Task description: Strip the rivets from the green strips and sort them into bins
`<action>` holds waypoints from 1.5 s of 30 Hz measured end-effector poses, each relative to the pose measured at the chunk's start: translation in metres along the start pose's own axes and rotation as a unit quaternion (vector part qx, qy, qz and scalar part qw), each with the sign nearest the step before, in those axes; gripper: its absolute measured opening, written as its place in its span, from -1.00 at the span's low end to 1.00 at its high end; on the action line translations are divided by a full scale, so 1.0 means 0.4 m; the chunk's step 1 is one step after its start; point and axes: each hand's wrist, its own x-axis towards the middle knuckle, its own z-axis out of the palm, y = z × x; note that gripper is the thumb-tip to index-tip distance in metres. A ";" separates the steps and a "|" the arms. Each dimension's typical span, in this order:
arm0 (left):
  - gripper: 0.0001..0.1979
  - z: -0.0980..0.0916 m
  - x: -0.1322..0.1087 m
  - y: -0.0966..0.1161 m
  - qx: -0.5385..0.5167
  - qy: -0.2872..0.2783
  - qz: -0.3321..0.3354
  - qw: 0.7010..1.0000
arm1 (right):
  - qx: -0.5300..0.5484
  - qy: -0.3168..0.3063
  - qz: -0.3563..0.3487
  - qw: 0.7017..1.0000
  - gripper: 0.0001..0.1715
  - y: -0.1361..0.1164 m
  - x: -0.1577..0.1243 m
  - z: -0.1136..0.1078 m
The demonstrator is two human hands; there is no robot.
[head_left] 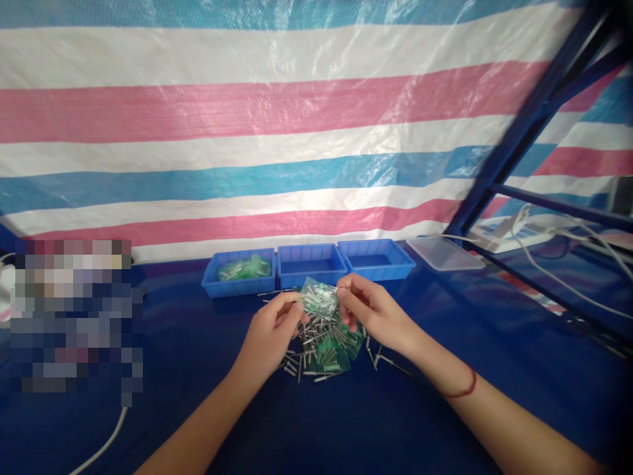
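Note:
Between my two hands is a small clear plastic bag (319, 298) with a greenish tint and metal pieces inside. My left hand (277, 323) pinches its left edge with thumb and fingers. At the opposite edge, my right hand (370, 307) grips it the same way. Below the bag lies a heap of pop rivets (316, 333), thin metal pins with thicker ends. Green plastic bags (331, 356) lie among them, partly hidden by the bag I hold. Some loose rivets (388, 359) are scattered to the right of the heap.
Three blue bins stand in a row behind the heap; the left bin (237, 287) holds green bags. A translucent lid (445, 254) lies right of the right bin (378, 270). A blue metal frame (524, 132) rises at right. White cables (558, 274) run there. The far left is pixelated.

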 end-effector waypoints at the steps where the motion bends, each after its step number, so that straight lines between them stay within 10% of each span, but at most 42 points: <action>1: -0.72 0.003 0.000 -0.001 -0.022 0.005 -0.009 1.000 | 0.006 -0.003 -0.003 1.000 -0.71 0.001 -0.002 0.002; 10: -0.70 0.014 -0.006 0.001 -0.081 0.067 -0.003 0.994 | 0.129 0.030 0.025 0.991 -0.71 -0.009 0.000 0.008; 28: -0.74 -0.044 0.036 0.003 0.007 0.117 0.061 0.991 | 0.030 0.048 -0.053 0.997 -0.67 0.020 -0.009 0.020; 33: -0.68 -0.207 0.095 -0.016 0.153 0.341 0.106 0.921 | -0.008 0.062 -0.075 0.995 -0.68 0.018 -0.012 0.017; 36: -0.66 -0.278 0.110 -0.040 0.376 0.302 0.018 0.876 | -0.043 0.063 -0.074 0.994 -0.68 0.020 -0.012 0.015; 45: -0.65 -0.236 0.090 -0.031 0.490 0.307 0.025 0.816 | -0.334 0.032 -0.117 0.935 -0.85 0.009 0.001 -0.028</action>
